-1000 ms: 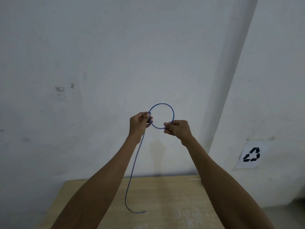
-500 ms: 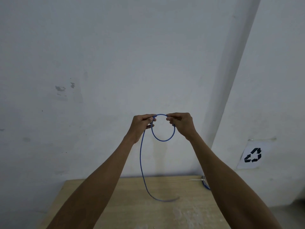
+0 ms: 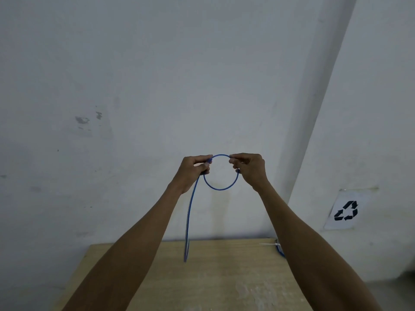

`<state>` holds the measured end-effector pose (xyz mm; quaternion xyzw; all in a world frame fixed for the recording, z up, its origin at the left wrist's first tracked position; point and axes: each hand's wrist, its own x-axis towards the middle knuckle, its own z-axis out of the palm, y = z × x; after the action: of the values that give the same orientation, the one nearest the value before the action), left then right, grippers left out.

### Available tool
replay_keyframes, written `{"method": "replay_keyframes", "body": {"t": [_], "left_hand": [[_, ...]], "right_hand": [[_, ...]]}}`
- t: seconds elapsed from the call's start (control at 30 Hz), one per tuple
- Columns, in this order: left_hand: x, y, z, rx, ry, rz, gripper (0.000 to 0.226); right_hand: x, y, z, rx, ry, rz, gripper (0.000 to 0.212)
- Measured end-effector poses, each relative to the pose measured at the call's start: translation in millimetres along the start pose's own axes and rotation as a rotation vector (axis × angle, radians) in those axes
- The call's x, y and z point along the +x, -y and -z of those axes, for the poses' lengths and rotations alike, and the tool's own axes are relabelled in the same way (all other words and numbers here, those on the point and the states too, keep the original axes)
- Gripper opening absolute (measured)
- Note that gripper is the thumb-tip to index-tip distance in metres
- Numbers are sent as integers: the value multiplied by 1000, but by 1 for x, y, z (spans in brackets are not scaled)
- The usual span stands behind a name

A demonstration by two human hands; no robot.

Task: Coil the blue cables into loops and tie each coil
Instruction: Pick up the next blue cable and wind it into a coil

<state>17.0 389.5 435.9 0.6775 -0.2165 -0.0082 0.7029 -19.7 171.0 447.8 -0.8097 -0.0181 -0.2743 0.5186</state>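
pinching the blue cable (image 3: pixel 221 188) at the top of one loop, left hand (image 3: pixel 195 168) and right hand (image 3: pixel 248 168) keep it round and raised so its slack hangs free to the bench (image 3: pixel 224 277) for further coiling.

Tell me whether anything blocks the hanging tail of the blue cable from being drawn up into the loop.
Nothing visible does. The thin blue cable hangs freely from the left hand to the bare wooden table; the right hand pinches the loop's other side.
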Motion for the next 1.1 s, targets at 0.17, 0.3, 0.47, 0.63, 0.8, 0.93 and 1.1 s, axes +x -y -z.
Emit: {"method": "replay_keyframes", "body": {"t": [0.17, 0.3, 0.47, 0.63, 0.8, 0.93, 1.1], "left_hand": [[0, -3, 4, -90, 21, 9, 37], [0, -5, -2, 19, 56, -40, 24], [0, -1, 2, 78, -8, -59, 21], [-2, -3, 9, 85, 44, -43, 21], [-3, -5, 12, 90, 85, -36, 20], [-1, -4, 21, 56, 100, -27, 22], [-3, -4, 22, 54, 49, -51, 23]], "right_hand": [[-1, 1, 0, -75, 113, 49, 14], [-3, 7, -9, -129, 191, 115, 14], [-2, 9, -9, -116, 157, 109, 16], [-3, 11, -4, -99, 244, 72, 17], [-3, 11, -9, -127, 134, 136, 9], [-5, 13, -9, -105, 143, 124, 9], [-8, 14, -9, -81, 167, 115, 11]]}}
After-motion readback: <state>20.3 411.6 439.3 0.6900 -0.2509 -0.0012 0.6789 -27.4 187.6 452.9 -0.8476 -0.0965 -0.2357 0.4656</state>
